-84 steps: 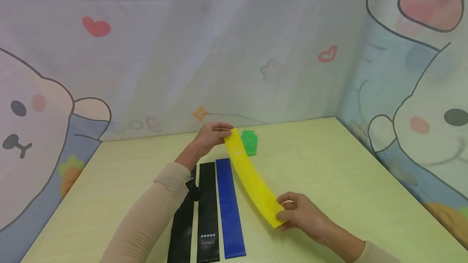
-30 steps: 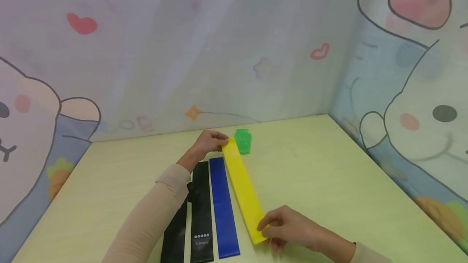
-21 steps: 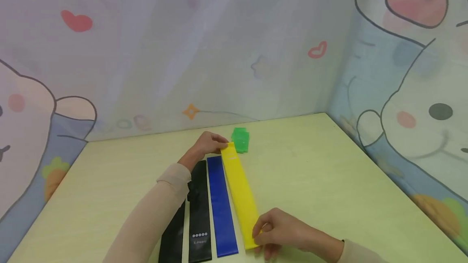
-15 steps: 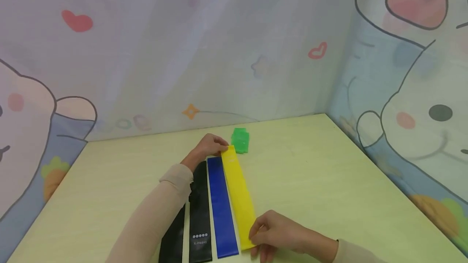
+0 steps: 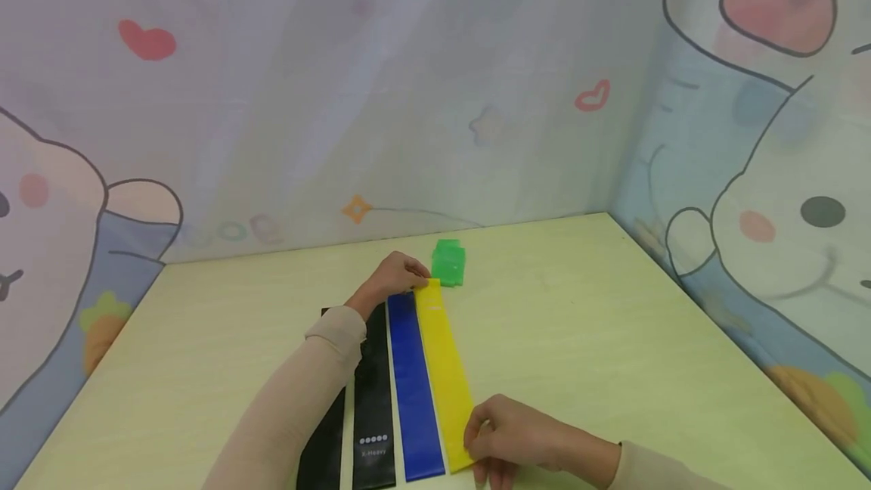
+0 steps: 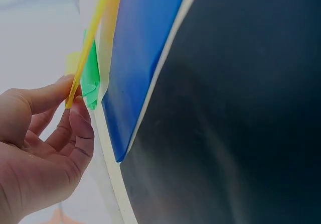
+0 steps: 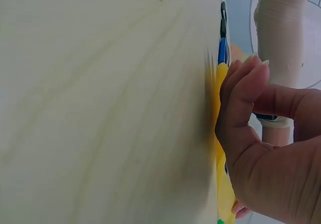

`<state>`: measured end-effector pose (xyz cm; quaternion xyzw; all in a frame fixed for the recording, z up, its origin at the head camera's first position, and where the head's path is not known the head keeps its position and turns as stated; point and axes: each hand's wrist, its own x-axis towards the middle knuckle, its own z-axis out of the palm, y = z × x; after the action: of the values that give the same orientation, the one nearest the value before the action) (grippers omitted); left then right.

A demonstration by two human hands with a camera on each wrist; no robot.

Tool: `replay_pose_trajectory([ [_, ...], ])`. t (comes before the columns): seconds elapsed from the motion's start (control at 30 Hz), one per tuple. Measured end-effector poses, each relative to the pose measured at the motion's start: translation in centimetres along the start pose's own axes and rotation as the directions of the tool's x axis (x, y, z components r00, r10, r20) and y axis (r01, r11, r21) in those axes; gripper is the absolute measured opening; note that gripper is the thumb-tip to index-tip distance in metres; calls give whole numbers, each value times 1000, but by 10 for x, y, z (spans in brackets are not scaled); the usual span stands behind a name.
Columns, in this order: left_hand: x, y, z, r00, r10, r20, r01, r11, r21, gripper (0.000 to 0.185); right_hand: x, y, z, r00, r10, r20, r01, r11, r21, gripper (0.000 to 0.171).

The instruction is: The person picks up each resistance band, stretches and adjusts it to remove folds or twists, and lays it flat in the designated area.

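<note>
Yellow band laid flat beside blue band and black bands toward desk's near edge, ends pinched by left hand (far) & right hand (near), release pending; folded green band near far edge, apparently not yet laid out.

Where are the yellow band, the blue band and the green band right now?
yellow band (image 5: 444, 358), head view, middle of its flat length.
blue band (image 5: 410, 384), head view, middle of the strip.
green band (image 5: 449, 262), head view, centre of the folded piece.

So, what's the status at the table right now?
Left hand pinches yellow band's far end; right hand grips near end. Band beside blue band. Green band just beyond.
</note>
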<state>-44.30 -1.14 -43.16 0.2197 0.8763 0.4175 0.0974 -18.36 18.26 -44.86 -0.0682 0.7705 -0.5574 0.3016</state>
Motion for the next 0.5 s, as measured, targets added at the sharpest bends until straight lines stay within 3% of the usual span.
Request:
replay_pose_trajectory([
  [0.3,-2,4,-1,1000,1,14,-2,1000,20,20,0,0,1,1000,5,3,-4,1000,-2,5],
  [0.5,-2,3,1,1000,-3,-12,4,1000,27,22,-2,-1,1,1000,-4,12,4,1000,5,5],
])
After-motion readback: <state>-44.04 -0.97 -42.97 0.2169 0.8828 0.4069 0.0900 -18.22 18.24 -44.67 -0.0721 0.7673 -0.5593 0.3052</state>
